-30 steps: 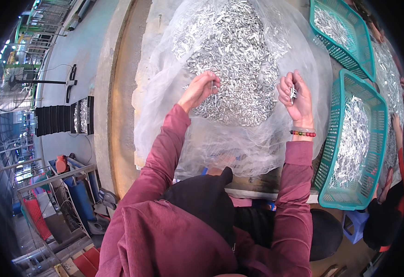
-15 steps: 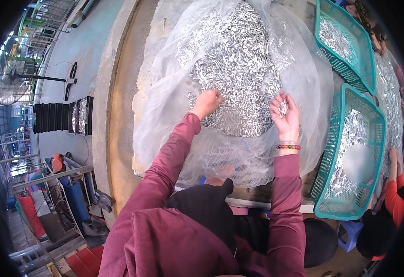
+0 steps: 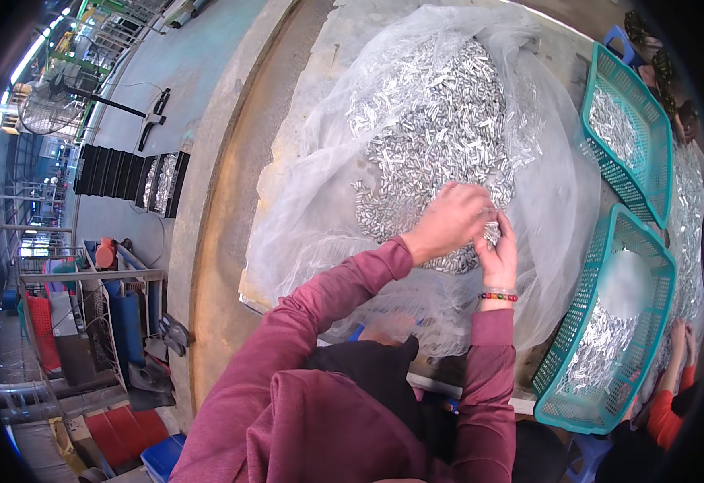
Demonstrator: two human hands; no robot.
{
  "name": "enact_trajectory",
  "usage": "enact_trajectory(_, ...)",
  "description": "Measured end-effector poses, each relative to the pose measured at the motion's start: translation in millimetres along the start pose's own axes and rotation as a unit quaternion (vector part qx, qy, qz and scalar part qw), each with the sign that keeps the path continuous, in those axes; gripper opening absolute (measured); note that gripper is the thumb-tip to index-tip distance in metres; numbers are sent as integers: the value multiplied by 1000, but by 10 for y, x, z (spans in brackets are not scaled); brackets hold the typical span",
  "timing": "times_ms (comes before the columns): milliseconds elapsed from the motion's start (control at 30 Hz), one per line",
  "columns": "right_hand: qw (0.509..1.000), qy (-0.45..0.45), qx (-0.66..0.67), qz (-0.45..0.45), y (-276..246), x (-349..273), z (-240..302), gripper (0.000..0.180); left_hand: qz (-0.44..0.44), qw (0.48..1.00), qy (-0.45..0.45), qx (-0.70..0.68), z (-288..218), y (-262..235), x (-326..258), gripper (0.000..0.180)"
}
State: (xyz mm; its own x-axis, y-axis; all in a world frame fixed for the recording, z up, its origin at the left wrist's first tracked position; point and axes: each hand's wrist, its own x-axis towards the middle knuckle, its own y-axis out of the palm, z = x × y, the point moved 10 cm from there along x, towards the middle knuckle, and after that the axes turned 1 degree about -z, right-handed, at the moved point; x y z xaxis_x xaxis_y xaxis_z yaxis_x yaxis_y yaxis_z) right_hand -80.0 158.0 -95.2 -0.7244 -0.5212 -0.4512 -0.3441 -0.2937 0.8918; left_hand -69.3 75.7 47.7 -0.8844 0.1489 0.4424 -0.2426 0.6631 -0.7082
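Observation:
A large heap of small silvery metal pins (image 3: pixel 440 105) lies on a sheet of translucent white netting (image 3: pixel 304 217) spread over the table. At the heap's near right side, my right hand (image 3: pixel 500 256) is cupped, palm up, around a small bunch of the same pins. A beaded bracelet circles that wrist. My left hand (image 3: pixel 451 219) reaches across to the right hand's fingers, its own fingers curled together. Whatever is between the left fingertips is hidden.
Two green plastic baskets (image 3: pixel 547 388) with silvery pieces stand to the right, a pale round blur over the nearer one. Beyond them, another person's hands (image 3: pixel 680 346) are by more silvery pieces. A fan (image 3: pixel 50 105) and black trays (image 3: pixel 111 173) are at left.
My left hand has moved right from the heap's left side to the right hand. The right hand still holds its bunch of pins. The whole view has shifted and tilted slightly.

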Motion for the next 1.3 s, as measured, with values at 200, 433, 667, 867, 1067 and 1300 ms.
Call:
enact_trajectory(200, 999, 11, 43, 20, 17, -106, 288, 35, 221, 935, -208, 185, 2475, 77, -383, 23)
enact_trajectory(433, 996, 19, -35, -79, -39, -213, 217, 31, -62, 916, -86, 387, 4061, -468, -442, 21)
enact_trajectory(667, 993, -32, -112, 5, 209, -243, 363, 37, -155, 889, -299, 309, 3823, -58, -610, 54)
enact_trajectory(867, 997, -39, -56, -32, -18, -314, 366, 35, -103, 944, -259, 179, 2532, 106, -497, 46)
enact_trajectory(1067, 998, -61, -24, 25, 185, -275, 302, 34, -17, 969, -189, 157, 1694, 384, -550, 47)
enact_trajectory(1300, 999, -47, 10, 19, 367, -345, 129, 33, 117, 976, -112, 143, 1016, 751, -711, 43)
